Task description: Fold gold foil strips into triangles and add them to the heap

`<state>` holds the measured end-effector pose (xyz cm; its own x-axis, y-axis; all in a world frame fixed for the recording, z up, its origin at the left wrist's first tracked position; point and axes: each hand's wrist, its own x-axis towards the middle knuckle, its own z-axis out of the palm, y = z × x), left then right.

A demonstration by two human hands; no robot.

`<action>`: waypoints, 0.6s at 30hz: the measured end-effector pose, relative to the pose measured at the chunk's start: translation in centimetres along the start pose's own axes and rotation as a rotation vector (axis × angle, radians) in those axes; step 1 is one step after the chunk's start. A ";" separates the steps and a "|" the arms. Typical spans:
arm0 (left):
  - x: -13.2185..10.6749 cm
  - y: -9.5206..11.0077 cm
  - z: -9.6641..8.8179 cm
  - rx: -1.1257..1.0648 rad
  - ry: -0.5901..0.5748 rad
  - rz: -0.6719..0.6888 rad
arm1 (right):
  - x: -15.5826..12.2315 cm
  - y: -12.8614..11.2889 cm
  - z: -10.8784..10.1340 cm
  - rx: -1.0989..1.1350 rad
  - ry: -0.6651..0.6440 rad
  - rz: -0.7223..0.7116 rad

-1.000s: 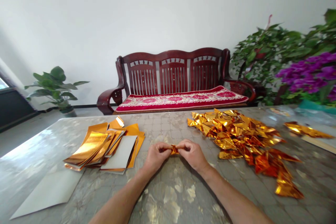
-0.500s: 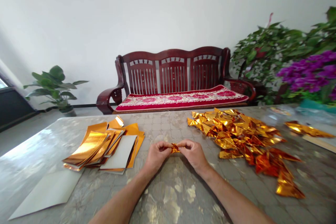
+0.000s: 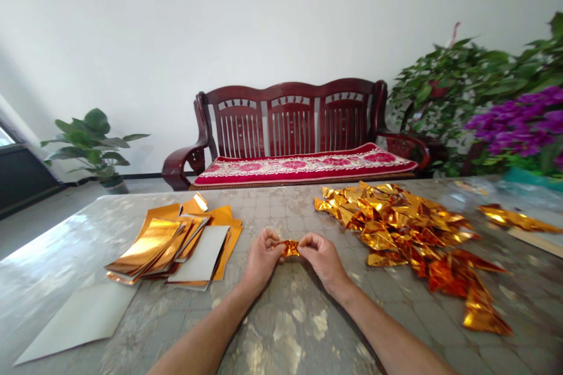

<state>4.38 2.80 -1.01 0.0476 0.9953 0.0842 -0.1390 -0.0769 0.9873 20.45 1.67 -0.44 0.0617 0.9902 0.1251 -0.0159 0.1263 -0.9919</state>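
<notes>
Our left hand (image 3: 263, 259) and right hand (image 3: 322, 259) are pinching a gold foil piece (image 3: 289, 248), fingertips closed on it. Flat foil sheets (image 3: 149, 244) are lying left, foil triangles (image 3: 396, 228) right, both staying within reach.

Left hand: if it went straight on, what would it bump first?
The small gold foil piece comes first: the left hand already pinches it. The right hand lies beyond, though depth is unclear.
</notes>
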 end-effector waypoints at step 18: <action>-0.3 0.6 0.6 -0.086 0.013 0.000 | -0.6 -1.1 0.8 0.192 0.000 0.057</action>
<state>4.87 2.43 -0.37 0.0345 0.9961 0.0814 -0.2232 -0.0717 0.9721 19.65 1.01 0.62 0.0556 0.9961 0.0690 -0.2096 0.0792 -0.9746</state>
